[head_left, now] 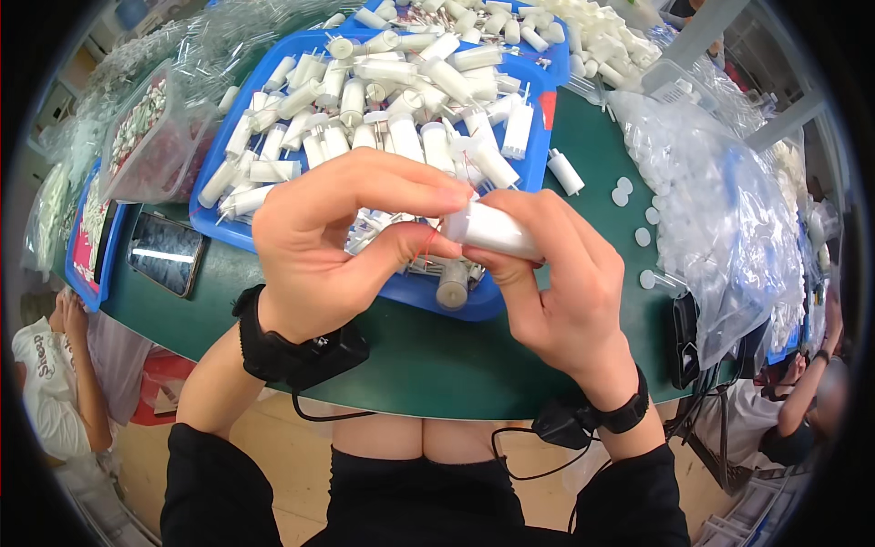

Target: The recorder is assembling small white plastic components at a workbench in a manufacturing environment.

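Observation:
My right hand [561,278] grips a small white plastic cylinder [492,231] lying sideways between its thumb and fingers. My left hand [342,242] meets it from the left, thumb and forefinger pinched at the cylinder's end, where thin red wire [427,244] shows. Both hands hover over the near edge of a blue tray [412,292] heaped with several similar white cylinders [365,109]. Black bands with cables sit on both wrists.
A green table [428,356] holds the tray. A phone [165,254] lies at the left beside a clear bag of small parts [150,137]. A big clear bag of white caps [720,201] fills the right, with loose caps [622,191] nearby. Other people sit at both lower corners.

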{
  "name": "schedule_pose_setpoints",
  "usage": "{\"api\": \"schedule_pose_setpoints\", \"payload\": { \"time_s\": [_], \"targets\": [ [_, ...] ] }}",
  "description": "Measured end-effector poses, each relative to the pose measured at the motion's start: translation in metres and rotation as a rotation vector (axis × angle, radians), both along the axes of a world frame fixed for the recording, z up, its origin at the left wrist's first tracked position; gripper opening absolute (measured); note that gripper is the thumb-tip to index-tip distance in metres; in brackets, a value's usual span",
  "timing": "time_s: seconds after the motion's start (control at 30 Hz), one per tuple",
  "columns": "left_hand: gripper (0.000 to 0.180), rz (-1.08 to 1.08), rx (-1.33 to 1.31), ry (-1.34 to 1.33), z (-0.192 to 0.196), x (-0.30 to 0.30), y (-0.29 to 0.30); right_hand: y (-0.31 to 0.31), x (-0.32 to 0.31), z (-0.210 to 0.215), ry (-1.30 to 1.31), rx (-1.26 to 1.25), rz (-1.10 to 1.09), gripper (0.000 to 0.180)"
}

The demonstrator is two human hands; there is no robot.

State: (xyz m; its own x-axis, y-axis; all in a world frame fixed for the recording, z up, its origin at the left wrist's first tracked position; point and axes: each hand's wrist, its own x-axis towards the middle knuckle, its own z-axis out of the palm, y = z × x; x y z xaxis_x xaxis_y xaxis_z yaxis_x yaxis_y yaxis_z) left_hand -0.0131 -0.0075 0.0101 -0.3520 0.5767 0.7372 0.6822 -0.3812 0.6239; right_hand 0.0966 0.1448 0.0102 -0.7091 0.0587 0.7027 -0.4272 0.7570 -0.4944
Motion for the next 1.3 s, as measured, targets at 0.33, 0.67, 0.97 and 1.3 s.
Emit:
{"api": "schedule_pose_setpoints", "payload": {
  "time_s": [0.33,0.67,0.97,1.3],
  "targets": [
    [0.017,-0.036,-0.069,-0.093,0.003,0.008,-0.001,0.004,0.004,0.002,-0.019,0.068,0.015,0.027],
    [0.031,-0.119,-0.123,0.147,0.001,-0.008,0.002,0.004,-0.004,0.000,-0.059,0.233,-0.018,0.020],
    [0.049,-0.076,-0.007,-0.322,-0.009,-0.002,0.012,0.015,0.002,0.002,-0.664,-1.283,0.655,0.045],
    [0.038,-0.038,-0.040,-0.305,-0.008,-0.001,0.010,0.015,-0.005,-0.005,-0.619,-1.487,0.759,0.039]
  ]
}}
